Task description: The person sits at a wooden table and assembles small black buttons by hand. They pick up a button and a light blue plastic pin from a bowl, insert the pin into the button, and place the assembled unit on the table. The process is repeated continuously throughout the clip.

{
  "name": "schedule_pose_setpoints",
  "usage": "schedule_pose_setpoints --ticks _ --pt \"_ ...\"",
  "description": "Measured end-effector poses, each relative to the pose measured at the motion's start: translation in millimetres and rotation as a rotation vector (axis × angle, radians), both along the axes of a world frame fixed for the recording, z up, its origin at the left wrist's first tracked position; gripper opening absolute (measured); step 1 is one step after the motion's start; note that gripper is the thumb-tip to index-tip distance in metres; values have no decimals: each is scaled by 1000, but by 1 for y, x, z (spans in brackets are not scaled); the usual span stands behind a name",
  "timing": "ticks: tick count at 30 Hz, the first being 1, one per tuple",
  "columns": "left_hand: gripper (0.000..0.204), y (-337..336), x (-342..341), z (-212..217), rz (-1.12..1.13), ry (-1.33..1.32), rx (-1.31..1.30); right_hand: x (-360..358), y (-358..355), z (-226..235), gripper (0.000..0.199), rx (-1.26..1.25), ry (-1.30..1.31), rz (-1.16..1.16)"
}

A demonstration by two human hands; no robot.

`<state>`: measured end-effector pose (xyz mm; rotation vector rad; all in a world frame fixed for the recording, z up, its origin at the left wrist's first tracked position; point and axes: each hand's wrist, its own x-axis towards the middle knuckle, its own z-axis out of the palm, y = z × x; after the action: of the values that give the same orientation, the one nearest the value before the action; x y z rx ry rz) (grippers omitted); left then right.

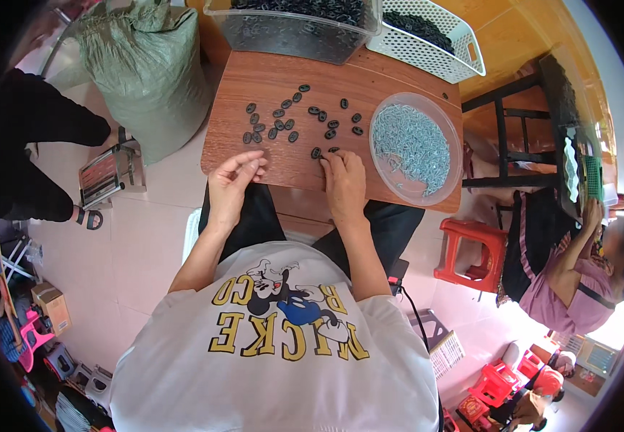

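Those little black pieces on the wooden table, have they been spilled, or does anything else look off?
Nothing looks spilled. The black pieces lie loose on the wooden table, all flat and well inside its edges. The right hand touches the nearest ones; the left hand hovers with fingers curled. The round tub of pale blue-grey parts overhangs the table's right edge slightly.

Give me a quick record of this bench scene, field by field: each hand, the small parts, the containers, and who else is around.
left hand: raised at the near edge of the wooden table, fingertips pinched together; what it holds is too small to tell
right hand: flat on the table, fingertips on black pieces
small black oval pieces: scattered loose on the table
round clear tub: right of the hand, grey-blue small parts inside
clear bin: far edge, dark parts
white basket: beside it
others: seated person at right
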<state>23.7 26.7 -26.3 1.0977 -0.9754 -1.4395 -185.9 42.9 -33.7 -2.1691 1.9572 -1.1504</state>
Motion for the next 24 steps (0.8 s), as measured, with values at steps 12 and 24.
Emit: schedule_pose_setpoints --ticks 12,24 --pt "18 -30 -83 53 -435 -323 -241 -28 42 3 8 198 -1651 -24" --pt "14 -53 -221 46 -883 -851 -591 -60 102 -4 11 231 -1796 -41"
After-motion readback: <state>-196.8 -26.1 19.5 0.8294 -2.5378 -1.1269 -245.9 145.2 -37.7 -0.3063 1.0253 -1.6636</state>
